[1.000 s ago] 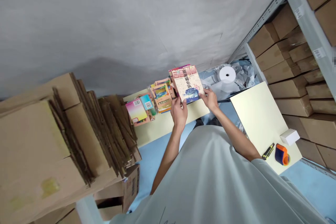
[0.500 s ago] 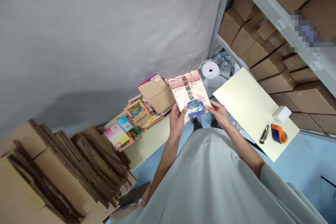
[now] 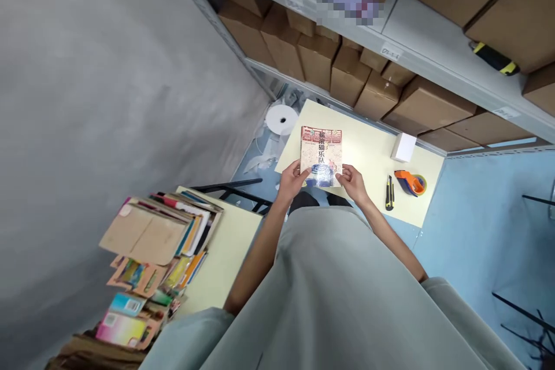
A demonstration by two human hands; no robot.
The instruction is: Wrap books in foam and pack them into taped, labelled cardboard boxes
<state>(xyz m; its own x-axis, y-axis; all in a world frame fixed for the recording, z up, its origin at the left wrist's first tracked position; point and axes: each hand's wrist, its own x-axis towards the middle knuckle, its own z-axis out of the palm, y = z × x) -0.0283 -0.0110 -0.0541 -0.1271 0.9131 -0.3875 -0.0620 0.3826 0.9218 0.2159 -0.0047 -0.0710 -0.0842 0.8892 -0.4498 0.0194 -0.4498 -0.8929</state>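
Observation:
Both my hands hold a thin book [image 3: 321,153] with a pale patterned cover and a blue spiral near its bottom. My left hand [image 3: 291,180] pinches its lower left corner and my right hand [image 3: 353,182] pinches its lower right corner. The book hangs face up over the near edge of a cream table [image 3: 368,150].
On the cream table lie a white box [image 3: 403,147], an orange tape dispenser [image 3: 410,182] and a utility knife [image 3: 389,192]. A white paper roll [image 3: 281,119] sits on the floor. Stacked books [image 3: 161,243] cover a second table on the left. Shelves of cardboard boxes [image 3: 347,69] stand behind.
My view has swung right from the book stacks to the cream table. Both hands kept hold of the book and carried it over that table's near edge.

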